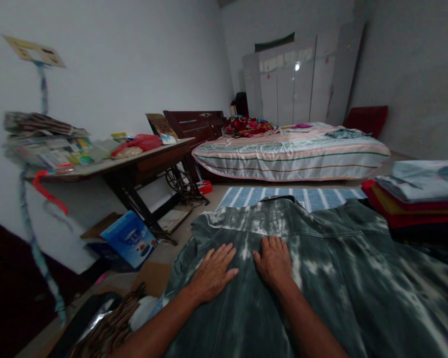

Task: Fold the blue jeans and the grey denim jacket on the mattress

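Left hand (213, 272) and right hand (275, 262) side by side, flat, fingers wide, gripping nothing; palms down on spread jacket (339, 258), likely keeping cloth flat; folded stack (418, 201) near, right

Both hands flat on grey-green tie-dye denim garment (321, 278) spread near camera: left hand (213, 273) and right hand (274, 261) side by side, palms down, fingers extended. Folded cloth stack (418, 199) at right. Far: striped bed (291, 154), white wardrobe (294, 84). Left: cluttered table (108, 161), blue box (129, 238) beneath.
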Demonstrator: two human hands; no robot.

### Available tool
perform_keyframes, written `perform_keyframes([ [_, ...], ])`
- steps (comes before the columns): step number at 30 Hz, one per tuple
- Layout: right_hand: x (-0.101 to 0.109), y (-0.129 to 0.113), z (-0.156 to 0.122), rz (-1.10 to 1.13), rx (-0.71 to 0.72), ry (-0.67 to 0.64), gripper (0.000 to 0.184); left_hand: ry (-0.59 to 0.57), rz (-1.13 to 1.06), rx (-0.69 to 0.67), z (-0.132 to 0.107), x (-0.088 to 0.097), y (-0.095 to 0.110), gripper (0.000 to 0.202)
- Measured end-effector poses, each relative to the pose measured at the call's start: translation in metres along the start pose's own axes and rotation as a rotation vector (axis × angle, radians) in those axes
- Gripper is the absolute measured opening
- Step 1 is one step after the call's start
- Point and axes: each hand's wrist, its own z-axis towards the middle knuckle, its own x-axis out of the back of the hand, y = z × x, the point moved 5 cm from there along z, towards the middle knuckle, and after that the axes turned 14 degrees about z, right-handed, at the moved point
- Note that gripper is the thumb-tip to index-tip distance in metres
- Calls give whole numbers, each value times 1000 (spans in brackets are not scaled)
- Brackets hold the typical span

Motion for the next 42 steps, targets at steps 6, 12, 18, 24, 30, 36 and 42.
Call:
perform_keyframes([
  [6, 0, 0, -4, -36, 35, 26, 56, 2, -2, -5, -4, 5, 7, 60],
  [12, 6, -6, -5, -64, 38, 2, 54, 61, -9, 8, -4, 6, 7, 59],
  [18, 24, -23, -23, -90, 78, -67, 60, 144, -17, 16, -2, 1, 5, 56],
  [24, 13, -49, -105, -6, 245, -209, 65, 212, 17, 30, -1, -1, 7, 52],
  [30, 10, -53, -138, 32, 226, -258, 64, 205, 43, 125, -24, 6, 20, 48],
  [36, 16, -66, -189, 84, 307, -264, 64, 228, 12, 130, -78, -9, 14, 52],
  [42, 15, -81, -232, 152, 344, -353, 72, 266, 19, 113, -98, -9, 4, 49],
])
